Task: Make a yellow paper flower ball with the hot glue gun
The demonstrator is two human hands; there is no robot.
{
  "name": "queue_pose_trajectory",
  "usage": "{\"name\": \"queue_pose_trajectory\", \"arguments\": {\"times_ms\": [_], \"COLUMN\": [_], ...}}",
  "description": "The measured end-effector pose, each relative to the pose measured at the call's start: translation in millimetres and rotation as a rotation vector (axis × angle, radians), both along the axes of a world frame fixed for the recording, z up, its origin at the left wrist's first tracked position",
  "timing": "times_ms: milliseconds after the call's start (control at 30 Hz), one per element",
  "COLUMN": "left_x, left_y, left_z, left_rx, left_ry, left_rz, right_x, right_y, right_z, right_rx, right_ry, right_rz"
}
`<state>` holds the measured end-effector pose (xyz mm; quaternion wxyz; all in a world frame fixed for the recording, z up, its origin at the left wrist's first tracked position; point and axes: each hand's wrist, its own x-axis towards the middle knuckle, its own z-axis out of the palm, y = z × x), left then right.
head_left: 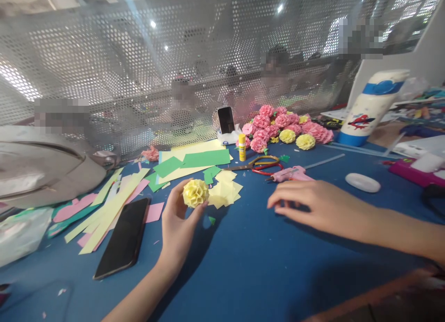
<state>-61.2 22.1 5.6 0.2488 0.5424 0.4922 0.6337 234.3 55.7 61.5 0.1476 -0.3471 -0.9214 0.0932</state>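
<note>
My left hand [179, 229] grips a yellow paper flower [195, 193] between thumb and fingers, held above the table. Just beyond it lie pale yellow paper pieces [225, 195] and a small green scrap [212, 221]. My right hand [306, 203] is over the blue table [250, 271], palm down, with its fingers loosely bent, thumb apart and nothing visible in them. A pink glue gun [292, 174] rests right behind that hand, partly covered by it. Scissors [266, 163] with yellow and red handles lie farther back.
Pink paper flowers [267, 121] and a few yellow ones fill the back. A yellow glue stick [242, 150] stands near green paper [206, 158]. Left are paper strips [118, 206], a black phone [123, 241] and a bag [45, 164]. A bottle [371, 106] stands at right, behind a white oval object [363, 183].
</note>
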Motion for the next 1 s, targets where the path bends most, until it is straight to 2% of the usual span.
{"name": "queue_pose_trajectory", "arguments": {"times_ms": [67,133,200,267,367,567,767,1000], "left_x": [-1,-3,-4,-5,-6,-6,-4,-3], "left_y": [0,0,0,-1,-2,-4,-2,4], "left_z": [0.6,1.7,3.0,4.2,5.2,3.3,2.6,-1.2], "left_rx": [0.034,0.057,0.074,0.096,0.128,0.114,0.081,0.049], "left_ry": [-0.014,-0.026,-0.031,-0.035,-0.033,-0.027,-0.021,-0.025], "left_rz": [0.03,0.059,0.077,0.087,0.085,0.079,0.052,0.044], "right_x": [-31,-61,-87,-108,-127,-125,-113,-109], "right_y": [-4,-3,2,8,16,14,18,30], "right_z": [-1.5,-7.0,-16.3,-27.2,-40.1,-41.0,-36.4,-42.5], "right_rx": [-0.078,-0.082,0.002,0.179,0.317,0.299,0.157,0.029], "right_ry": [0.006,-0.009,-0.033,-0.091,-0.158,-0.143,-0.057,-0.003], "right_rz": [0.179,0.297,0.362,0.434,0.463,0.442,0.382,0.377]}}
